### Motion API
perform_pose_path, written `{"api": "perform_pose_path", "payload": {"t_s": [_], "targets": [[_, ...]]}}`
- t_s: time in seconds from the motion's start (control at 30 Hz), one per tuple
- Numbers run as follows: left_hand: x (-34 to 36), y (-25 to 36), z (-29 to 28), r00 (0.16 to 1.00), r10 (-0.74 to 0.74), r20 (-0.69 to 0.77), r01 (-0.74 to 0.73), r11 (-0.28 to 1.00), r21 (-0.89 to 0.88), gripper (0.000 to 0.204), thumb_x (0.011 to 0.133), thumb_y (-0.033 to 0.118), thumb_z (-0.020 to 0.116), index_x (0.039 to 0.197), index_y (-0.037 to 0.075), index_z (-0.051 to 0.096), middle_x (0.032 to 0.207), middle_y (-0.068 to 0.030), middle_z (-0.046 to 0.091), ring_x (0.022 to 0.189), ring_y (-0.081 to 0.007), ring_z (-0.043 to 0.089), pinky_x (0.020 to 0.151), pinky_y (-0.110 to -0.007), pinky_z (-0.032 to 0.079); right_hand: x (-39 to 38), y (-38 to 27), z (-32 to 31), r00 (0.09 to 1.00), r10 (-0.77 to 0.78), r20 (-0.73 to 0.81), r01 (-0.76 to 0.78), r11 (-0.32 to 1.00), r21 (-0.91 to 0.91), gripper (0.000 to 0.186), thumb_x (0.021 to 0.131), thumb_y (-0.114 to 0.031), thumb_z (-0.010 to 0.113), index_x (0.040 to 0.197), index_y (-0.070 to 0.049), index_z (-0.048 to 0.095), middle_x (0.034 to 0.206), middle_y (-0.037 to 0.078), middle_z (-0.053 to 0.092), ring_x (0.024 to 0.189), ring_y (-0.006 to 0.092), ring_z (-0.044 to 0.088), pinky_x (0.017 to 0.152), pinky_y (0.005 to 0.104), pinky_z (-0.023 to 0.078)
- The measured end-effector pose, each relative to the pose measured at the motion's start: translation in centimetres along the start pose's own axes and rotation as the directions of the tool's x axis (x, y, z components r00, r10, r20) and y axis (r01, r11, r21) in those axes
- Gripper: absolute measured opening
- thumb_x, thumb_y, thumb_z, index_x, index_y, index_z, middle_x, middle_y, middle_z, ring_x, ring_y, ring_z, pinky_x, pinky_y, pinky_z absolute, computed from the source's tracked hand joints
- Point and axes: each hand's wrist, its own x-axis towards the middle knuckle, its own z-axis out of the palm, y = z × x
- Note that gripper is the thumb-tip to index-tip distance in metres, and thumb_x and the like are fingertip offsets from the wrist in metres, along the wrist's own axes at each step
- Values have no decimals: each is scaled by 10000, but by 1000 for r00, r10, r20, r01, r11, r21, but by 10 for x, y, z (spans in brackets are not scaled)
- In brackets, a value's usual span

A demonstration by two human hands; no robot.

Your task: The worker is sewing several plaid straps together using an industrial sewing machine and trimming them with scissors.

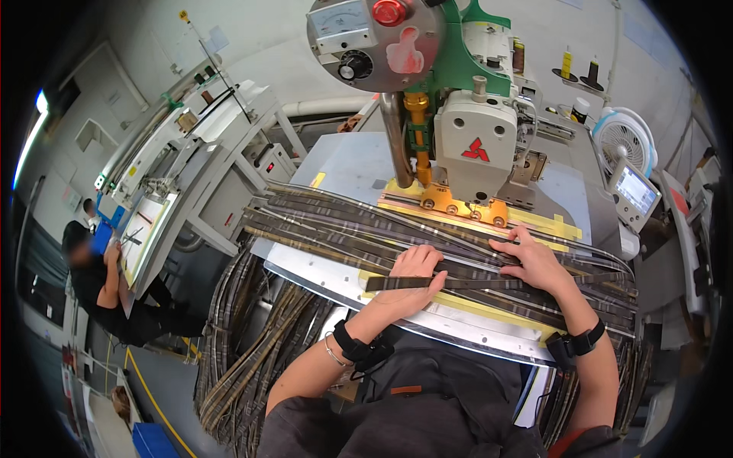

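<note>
My left hand [408,290] is closed on a dark banded strip [477,283] among many long striped strips [321,217] lying across the machine bed. My right hand [534,263] rests on the strips to the right, fingers bent and apart. Just beyond it, an orange presser fixture [463,214] with small rollers sits beneath the white machine head [469,137], over a yellow-taped plate. A silver front plate [321,275] shows below the strips.
Thick bundles of strips [229,343] hang at both sides of the bed. A co-worker [103,290] works at another machine at left. A fan [620,137] and control screen [634,191] stand at right. A blue bin [156,443] is at lower left.
</note>
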Motion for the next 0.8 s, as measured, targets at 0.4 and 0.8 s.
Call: {"api": "perform_pose_path", "payload": {"t_s": [0.4,0.8], "targets": [[3,-42,-49,961,227,158,-207,969,-135,268,886,100,591,1127,-16,577,1179,-170,556,1118,-346,528,979,-424,428,-2,-10,-5,999,25,-20,-24,999,28,578,761,-225,798,1308,-265,616,1217,81,494,1021,286,601,880,375,505],[57,-72,-23,954,287,89,-299,936,186,430,908,210,550,1270,-19,516,1392,-203,485,1255,-344,457,1045,-443,355,-8,-7,-2,998,21,-65,-21,1000,7,553,770,-264,790,1296,-291,621,1197,74,493,954,259,624,851,381,515]]}}
